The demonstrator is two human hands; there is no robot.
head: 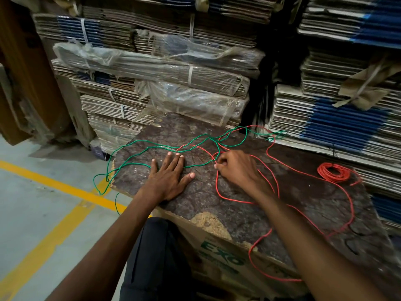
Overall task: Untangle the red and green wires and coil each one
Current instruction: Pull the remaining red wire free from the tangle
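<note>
A green wire (138,153) lies in loose loops across the dark worn board (238,213) and hangs off its left edge. It crosses a red wire (275,183) near the board's far middle. Part of the red wire is wound into a small coil (333,172) at the right; the rest trails in big loops over the front edge. My left hand (169,177) lies flat, fingers spread, pressing the green wire onto the board. My right hand (236,168) has its fingers pinched on the red wire close to the crossing.
Tall stacks of flattened cardboard (165,79) stand right behind and to the right of the board. The board rests on a printed carton (221,255). A grey floor with yellow lines (54,187) lies to the left. My dark trouser leg (156,257) is below.
</note>
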